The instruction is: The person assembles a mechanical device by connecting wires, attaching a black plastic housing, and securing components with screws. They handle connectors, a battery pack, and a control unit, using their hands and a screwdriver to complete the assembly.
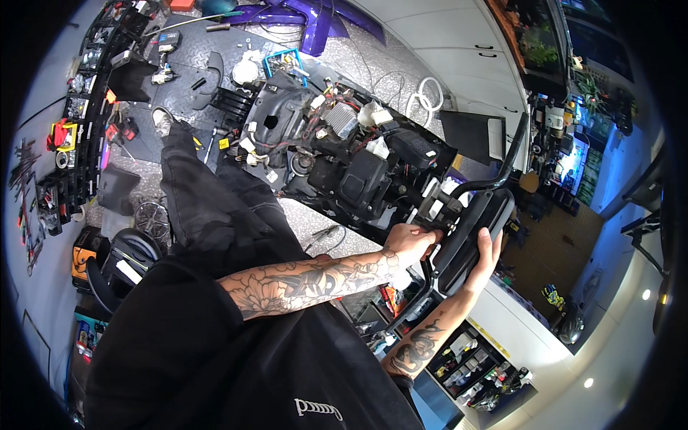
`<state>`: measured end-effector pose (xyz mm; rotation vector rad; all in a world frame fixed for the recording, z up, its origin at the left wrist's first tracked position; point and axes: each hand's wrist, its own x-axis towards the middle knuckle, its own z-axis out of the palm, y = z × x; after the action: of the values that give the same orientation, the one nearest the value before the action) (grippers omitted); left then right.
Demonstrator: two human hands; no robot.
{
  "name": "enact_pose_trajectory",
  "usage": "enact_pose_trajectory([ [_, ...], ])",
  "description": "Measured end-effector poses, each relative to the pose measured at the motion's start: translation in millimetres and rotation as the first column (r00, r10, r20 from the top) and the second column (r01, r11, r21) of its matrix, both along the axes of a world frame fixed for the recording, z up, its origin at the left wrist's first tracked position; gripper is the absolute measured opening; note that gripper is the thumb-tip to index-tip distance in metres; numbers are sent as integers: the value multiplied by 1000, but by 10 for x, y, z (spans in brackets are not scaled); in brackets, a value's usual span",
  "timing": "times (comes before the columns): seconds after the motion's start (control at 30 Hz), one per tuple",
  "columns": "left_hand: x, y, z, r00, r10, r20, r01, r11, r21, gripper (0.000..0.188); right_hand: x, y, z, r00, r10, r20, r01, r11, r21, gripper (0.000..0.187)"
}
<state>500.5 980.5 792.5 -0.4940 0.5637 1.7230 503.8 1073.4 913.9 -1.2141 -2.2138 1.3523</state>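
A stripped-down scooter (344, 158) with exposed wiring and black housings lies across the middle. At its right end sits a long black padded piece (473, 240) beside curved black tubes (502, 168). My left hand (410, 245) is closed in a fist at a metal bracket (432, 204) by the padded piece. What its fingers hold is hidden. My right hand (486, 259) is wrapped round the outer side of the padded piece, fingertips showing along its edge.
A cordless impact driver (167, 54) and a blue basket of small parts (284, 63) lie at the far left and middle. Purple body panels (315, 25) rest at the far side. White cabinets (459, 50) line the far right. Tool racks (79, 107) stand at left.
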Motion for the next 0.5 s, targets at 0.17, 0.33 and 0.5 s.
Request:
enact_pose_trajectory([
  [0.17, 47, 22, -31, 993, 105, 59, -108, 992, 66, 22, -3, -14, 2, 1000, -11, 1, 11, 1000, -1, 63],
  [0.33, -38, -35, -7, 1000, 0, -22, 1, 999, 41, 16, -9, 39, -30, 1000, 6, 8, -6, 1000, 6, 63],
  [0.5, 124, 19, -74, 1000, 27, -8, -27, 997, 71, 22, 75, 94, -2, 1000, 14, 21, -14, 1000, -17, 66],
])
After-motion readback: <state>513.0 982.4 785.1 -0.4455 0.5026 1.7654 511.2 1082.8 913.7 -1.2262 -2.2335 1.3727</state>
